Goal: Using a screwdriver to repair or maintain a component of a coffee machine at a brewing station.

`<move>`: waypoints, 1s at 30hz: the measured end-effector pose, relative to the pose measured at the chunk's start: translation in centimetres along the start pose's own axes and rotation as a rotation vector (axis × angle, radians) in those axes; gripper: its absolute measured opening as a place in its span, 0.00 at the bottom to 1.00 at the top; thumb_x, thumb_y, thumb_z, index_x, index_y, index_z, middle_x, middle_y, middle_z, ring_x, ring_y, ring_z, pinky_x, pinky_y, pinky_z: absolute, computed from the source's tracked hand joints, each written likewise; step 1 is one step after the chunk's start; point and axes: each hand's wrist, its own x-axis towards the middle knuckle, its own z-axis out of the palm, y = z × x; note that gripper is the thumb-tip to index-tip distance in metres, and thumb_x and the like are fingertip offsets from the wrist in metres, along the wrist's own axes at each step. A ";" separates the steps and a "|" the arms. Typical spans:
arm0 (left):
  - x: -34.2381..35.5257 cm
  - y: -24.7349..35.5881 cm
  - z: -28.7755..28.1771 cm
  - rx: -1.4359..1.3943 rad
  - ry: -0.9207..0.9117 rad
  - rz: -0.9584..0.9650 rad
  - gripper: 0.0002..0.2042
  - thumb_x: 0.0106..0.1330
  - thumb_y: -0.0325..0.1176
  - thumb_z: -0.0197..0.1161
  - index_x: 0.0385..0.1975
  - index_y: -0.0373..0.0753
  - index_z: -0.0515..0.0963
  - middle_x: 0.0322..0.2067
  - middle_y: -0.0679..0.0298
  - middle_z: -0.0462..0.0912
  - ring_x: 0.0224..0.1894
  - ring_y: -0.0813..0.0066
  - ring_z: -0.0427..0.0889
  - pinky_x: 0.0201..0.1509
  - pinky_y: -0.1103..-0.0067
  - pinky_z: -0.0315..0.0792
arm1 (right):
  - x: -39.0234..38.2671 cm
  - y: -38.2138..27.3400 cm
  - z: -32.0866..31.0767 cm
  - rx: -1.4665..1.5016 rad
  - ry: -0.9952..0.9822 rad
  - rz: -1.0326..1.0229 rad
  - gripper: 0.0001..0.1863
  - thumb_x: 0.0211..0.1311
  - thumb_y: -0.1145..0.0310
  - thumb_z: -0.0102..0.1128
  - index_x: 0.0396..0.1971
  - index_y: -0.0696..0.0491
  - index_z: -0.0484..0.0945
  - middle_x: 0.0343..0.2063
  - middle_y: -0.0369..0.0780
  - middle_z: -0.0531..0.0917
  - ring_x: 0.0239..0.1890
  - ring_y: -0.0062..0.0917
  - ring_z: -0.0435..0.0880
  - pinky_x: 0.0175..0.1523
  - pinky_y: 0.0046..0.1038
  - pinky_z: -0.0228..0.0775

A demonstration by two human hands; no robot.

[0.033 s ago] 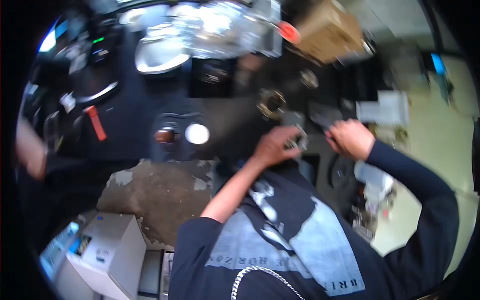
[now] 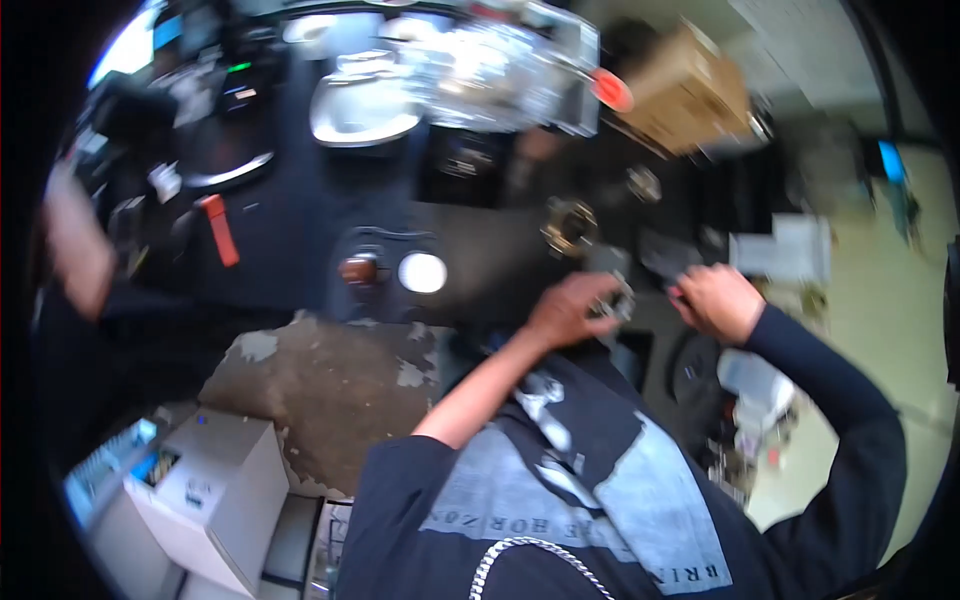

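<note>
My left hand (image 2: pixel 568 312) curls its fingers around a small, shiny, ring-like or cup-like clear piece (image 2: pixel 622 300) at the near edge of the black table. To its right, my right hand (image 2: pixel 722 302) is closed round the reddish handle of a tool. A flat grey blade-like part (image 2: pixel 668 255) lies just ahead of that fist and seems to belong to the tool; blur hides its exact kind. Beyond my left hand sits a brass-coloured ring-shaped part (image 2: pixel 570 228). A smaller shiny round piece (image 2: pixel 643 183) lies farther back.
Another person's hand (image 2: pixel 80 240) reaches in at far left. A red strap-like piece (image 2: pixel 220 232), a round white disc (image 2: pixel 422 272) and a brown-topped round item (image 2: pixel 358 268) lie on the table. Behind stand a white tray (image 2: pixel 365 112), clear plastic wrapping (image 2: pixel 490 75) and a cardboard box (image 2: pixel 690 90).
The whole view has shifted, so the table and my hands appear lower and farther right. My hands keep their grip and place. The other person's hand has moved farther up along the left side.
</note>
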 end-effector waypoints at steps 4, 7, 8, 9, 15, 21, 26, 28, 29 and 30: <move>-0.7 -1.0 1.2 0.028 -0.032 0.030 0.36 0.57 0.45 0.79 0.67 0.46 0.75 0.65 0.61 0.79 0.67 0.60 0.78 0.65 0.66 0.78 | -3.1 -1.5 -1.5 -0.007 0.211 0.200 0.09 0.59 0.64 0.68 0.29 0.51 0.77 0.28 0.45 0.80 0.33 0.44 0.85 0.37 0.46 0.76; -1.1 0.3 -0.5 -0.013 -0.047 -0.055 0.44 0.62 0.49 0.77 0.75 0.40 0.63 0.73 0.51 0.67 0.74 0.48 0.67 0.75 0.61 0.67 | -6.5 -3.7 -3.3 0.166 0.443 0.447 0.11 0.67 0.62 0.66 0.36 0.55 0.80 0.31 0.48 0.83 0.36 0.49 0.82 0.40 0.47 0.72; -1.1 1.1 -1.6 -0.019 -0.054 -0.069 0.44 0.63 0.49 0.76 0.75 0.39 0.62 0.73 0.49 0.66 0.74 0.45 0.66 0.75 0.60 0.65 | -7.3 -3.9 -4.0 0.407 0.400 0.535 0.13 0.72 0.60 0.65 0.42 0.55 0.82 0.32 0.50 0.84 0.35 0.49 0.82 0.39 0.44 0.71; -1.1 2.7 -2.7 -0.045 -0.084 -0.073 0.43 0.65 0.50 0.74 0.75 0.38 0.61 0.73 0.46 0.65 0.74 0.43 0.64 0.76 0.59 0.64 | -8.6 -3.8 -2.9 0.629 0.405 0.607 0.13 0.75 0.62 0.64 0.45 0.57 0.82 0.29 0.46 0.83 0.31 0.36 0.81 0.37 0.36 0.69; 0.9 13.0 -23.8 0.014 -0.096 -0.075 0.03 0.67 0.28 0.72 0.30 0.39 0.89 0.27 0.63 0.89 0.33 0.70 0.89 0.38 0.75 0.81 | -14.0 -6.4 8.8 0.972 0.451 0.776 0.16 0.73 0.60 0.67 0.43 0.60 0.82 0.21 0.37 0.77 0.27 0.18 0.72 0.34 0.27 0.66; 7.0 -1.5 -37.5 0.914 0.313 -0.329 0.12 0.69 0.36 0.71 0.49 0.43 0.88 0.47 0.54 0.88 0.46 0.55 0.90 0.52 0.63 0.83 | -15.5 -9.9 9.4 1.074 0.334 0.786 0.15 0.70 0.62 0.68 0.43 0.60 0.83 0.24 0.44 0.83 0.28 0.22 0.80 0.36 0.30 0.71; 11.6 -8.2 -39.4 1.287 -0.027 -0.617 0.15 0.72 0.42 0.58 0.47 0.47 0.89 0.51 0.53 0.89 0.52 0.51 0.89 0.58 0.60 0.81 | -15.6 -11.1 7.4 1.126 0.531 0.787 0.13 0.71 0.64 0.68 0.46 0.58 0.84 0.27 0.48 0.83 0.28 0.27 0.82 0.39 0.28 0.74; 12.0 -7.2 -39.8 1.257 -0.028 -0.564 0.15 0.70 0.43 0.61 0.48 0.45 0.88 0.46 0.50 0.89 0.50 0.50 0.89 0.54 0.61 0.81 | -16.1 -11.2 7.4 1.156 0.560 0.810 0.13 0.70 0.64 0.70 0.45 0.58 0.84 0.26 0.47 0.82 0.26 0.27 0.80 0.37 0.29 0.72; 10.8 -8.1 -41.4 1.176 0.008 -0.351 0.13 0.70 0.41 0.60 0.43 0.42 0.87 0.43 0.48 0.89 0.47 0.46 0.89 0.51 0.57 0.80 | -16.2 -11.3 6.9 1.149 0.566 0.862 0.15 0.69 0.63 0.71 0.46 0.58 0.84 0.26 0.47 0.82 0.26 0.26 0.80 0.37 0.29 0.72; 10.1 -8.9 -42.3 1.144 0.045 -0.235 0.10 0.70 0.38 0.62 0.42 0.42 0.86 0.41 0.49 0.89 0.46 0.45 0.88 0.51 0.57 0.79 | -16.4 -11.3 6.9 1.151 0.553 0.896 0.16 0.68 0.62 0.72 0.47 0.58 0.84 0.25 0.47 0.81 0.26 0.27 0.79 0.37 0.29 0.72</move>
